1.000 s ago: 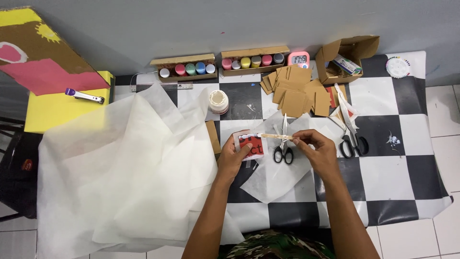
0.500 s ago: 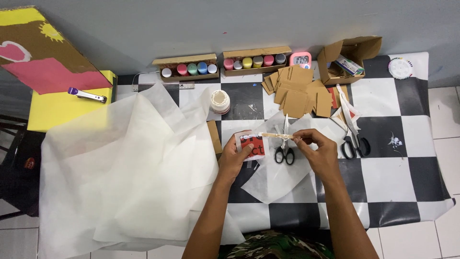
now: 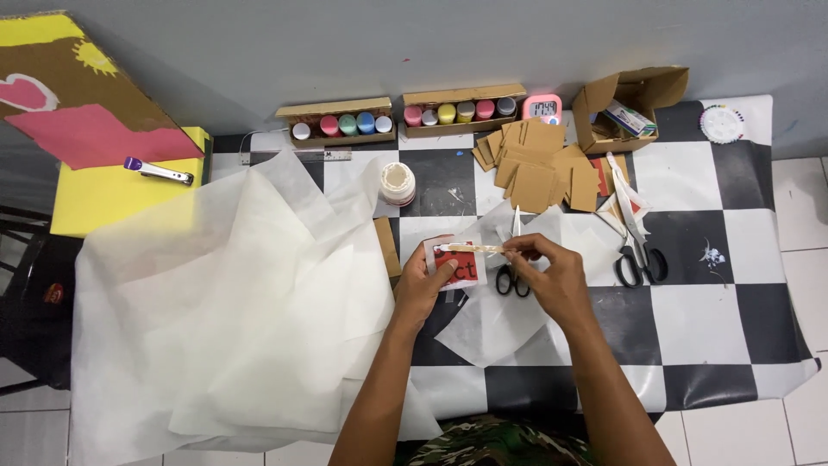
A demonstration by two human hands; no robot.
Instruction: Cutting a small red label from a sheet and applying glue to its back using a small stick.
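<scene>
Card (image 3: 457,263) — red, partly hidden by both hands' fingers (image 3: 448,269) and stick (image 3: 473,248).

Two bare forearms rise from the bottom edge of the frame toward its centre, with no sleeves, watch or bracelets visible on them. The left hand (image 3: 424,289) and right hand (image 3: 552,278) wear no gloves or rings. At bottom centre, between the arms, shows a camouflage-patterned garment (image 3: 496,442) in green, brown and dark patches.
</scene>
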